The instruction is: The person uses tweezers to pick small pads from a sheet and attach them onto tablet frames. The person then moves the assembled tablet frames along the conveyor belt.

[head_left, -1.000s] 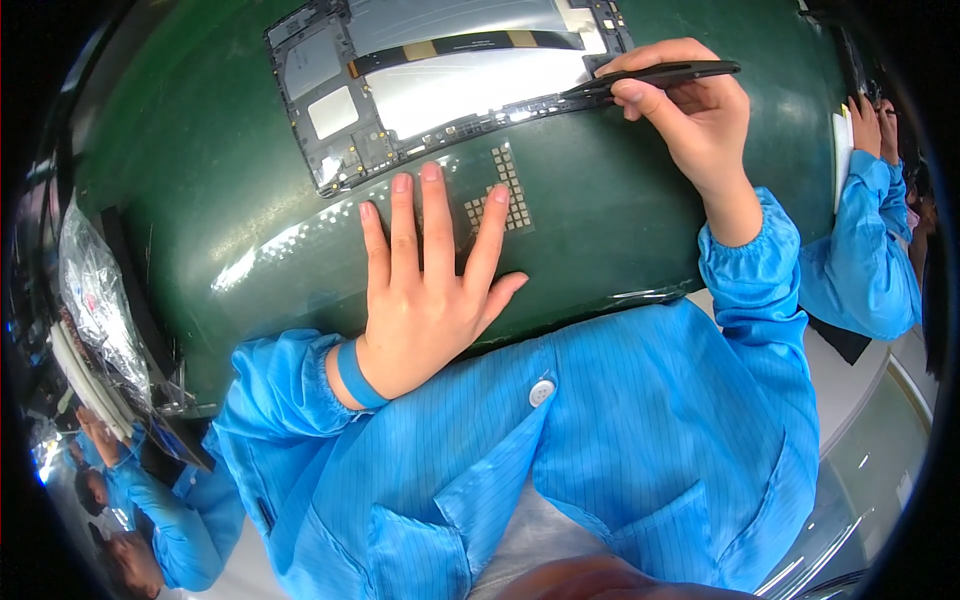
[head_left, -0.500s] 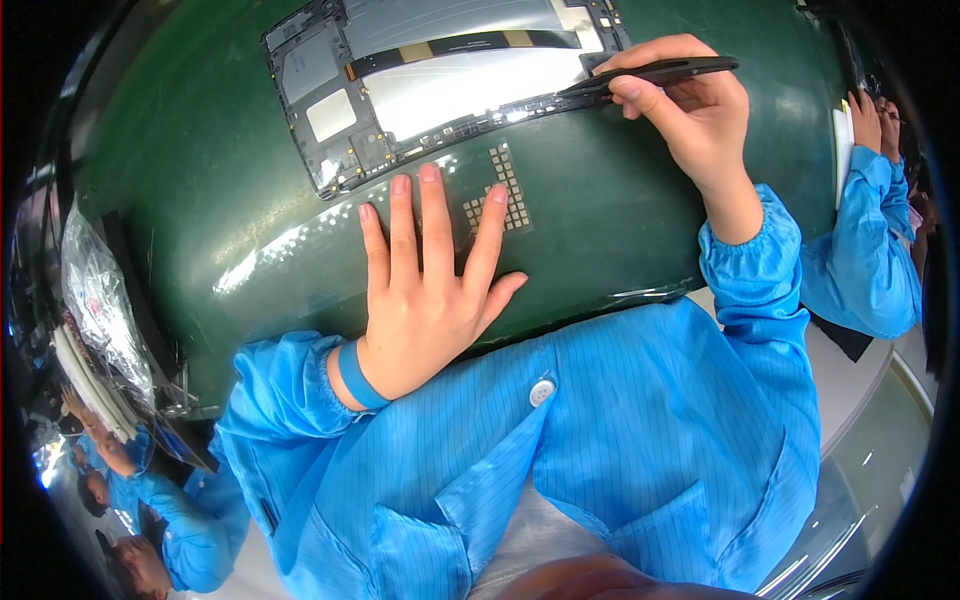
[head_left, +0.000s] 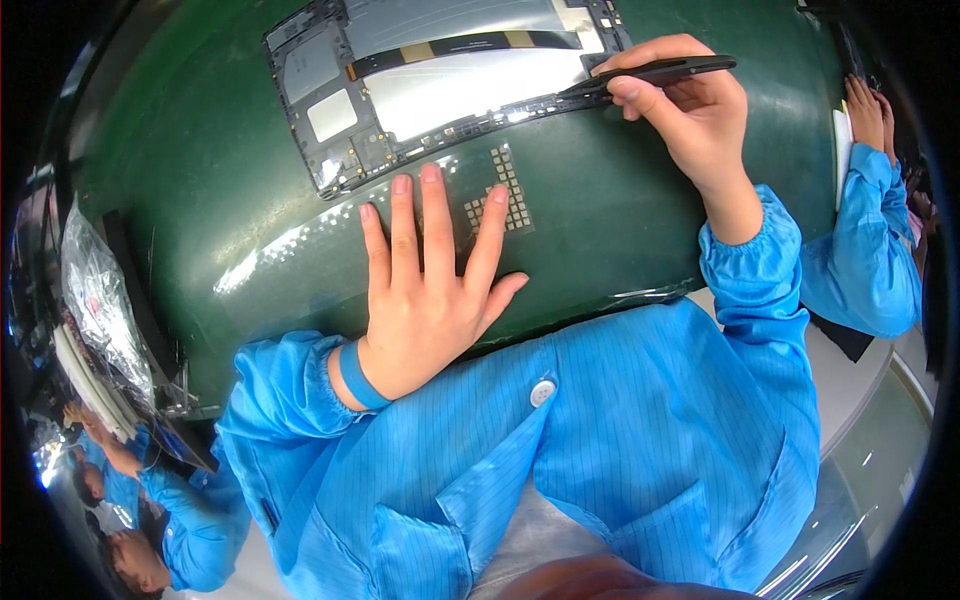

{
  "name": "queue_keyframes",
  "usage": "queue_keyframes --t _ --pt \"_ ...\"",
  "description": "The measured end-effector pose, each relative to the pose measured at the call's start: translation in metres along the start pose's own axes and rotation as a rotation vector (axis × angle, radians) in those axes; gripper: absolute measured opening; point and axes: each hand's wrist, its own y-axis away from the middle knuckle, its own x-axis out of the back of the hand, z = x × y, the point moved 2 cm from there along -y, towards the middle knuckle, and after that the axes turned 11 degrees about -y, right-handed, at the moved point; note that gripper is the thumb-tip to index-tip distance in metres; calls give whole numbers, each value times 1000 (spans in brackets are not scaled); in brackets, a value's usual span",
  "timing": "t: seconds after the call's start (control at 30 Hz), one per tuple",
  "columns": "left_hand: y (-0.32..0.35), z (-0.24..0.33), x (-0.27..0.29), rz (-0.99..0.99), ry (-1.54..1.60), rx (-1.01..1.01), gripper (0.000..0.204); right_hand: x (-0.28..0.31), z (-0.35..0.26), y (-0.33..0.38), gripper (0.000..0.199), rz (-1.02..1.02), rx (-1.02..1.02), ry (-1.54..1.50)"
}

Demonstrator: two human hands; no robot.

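The right hand (head_left: pixel 695 115) pinches black tweezers (head_left: pixel 680 70) between thumb and fingers, their tips at the lower edge of an opened, tablet-like device (head_left: pixel 470 90) on the green counter (head_left: pixel 610 220). The left hand (head_left: pixel 425 305) lies palm down, fingers spread, gripping nothing, index fingertip over a clear sheet of small squares (head_left: pixel 515 200), just below the device

Green table (head_left: pixel 610 210) under 1 opened electronic device (head_left: pixel 450 95), 1 clear sheet (head_left: pixel 516 207) of squares
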Motion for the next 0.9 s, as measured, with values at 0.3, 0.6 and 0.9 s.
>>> queue_keyframes --t 0.3,0.6,0.9 --pt "2 0 0 1 -3 1 72 -2 1 1 14 31 -15 -32" --pt "0 -2 0 -8 1 0 72 -2 0 -1 14 5 32 20" --pt "0 -4 -2 -10 3 5 72 -2 2 -5 14 0 13 37"
